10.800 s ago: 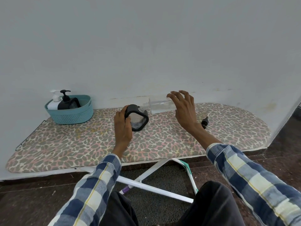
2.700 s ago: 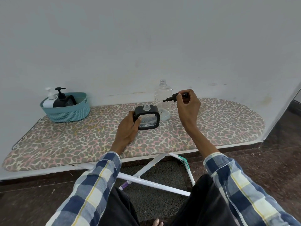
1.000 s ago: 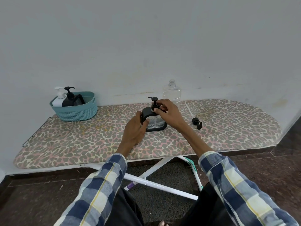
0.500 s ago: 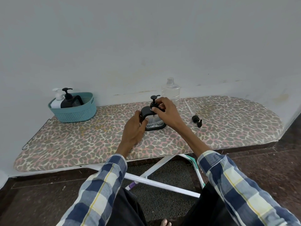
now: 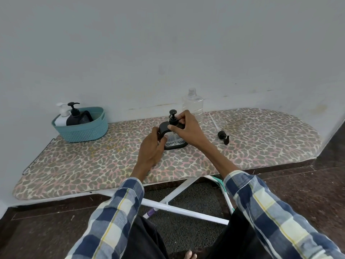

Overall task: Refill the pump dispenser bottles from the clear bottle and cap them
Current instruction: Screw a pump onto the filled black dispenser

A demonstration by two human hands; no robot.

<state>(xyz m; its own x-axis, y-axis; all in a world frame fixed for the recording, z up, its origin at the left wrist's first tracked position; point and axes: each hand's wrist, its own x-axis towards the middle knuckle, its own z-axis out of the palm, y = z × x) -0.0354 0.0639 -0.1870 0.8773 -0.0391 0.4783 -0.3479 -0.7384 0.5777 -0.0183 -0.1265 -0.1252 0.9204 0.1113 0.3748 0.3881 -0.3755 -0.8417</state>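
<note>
A square black-framed dispenser bottle (image 5: 174, 143) with clear sides stands on the leopard-print ironing board (image 5: 93, 165). My left hand (image 5: 152, 146) grips its left side. My right hand (image 5: 186, 128) pinches the collar of the black pump head (image 5: 172, 116) that sits in the bottle's neck. The clear bottle (image 5: 192, 104) stands uncapped just behind, close to the wall. A second black pump head with its tube (image 5: 223, 136) lies on the board to the right.
A teal basket (image 5: 84, 128) at the back left holds a white pump bottle (image 5: 62, 116) and a black pump bottle (image 5: 74, 116). The wall runs right behind the board. White board legs (image 5: 179, 208) cross below, over a dark floor.
Both hands stay on the square dispenser. My right hand's fingers have shifted around the pump collar. The camera view has shifted slightly; the other objects have not moved.
</note>
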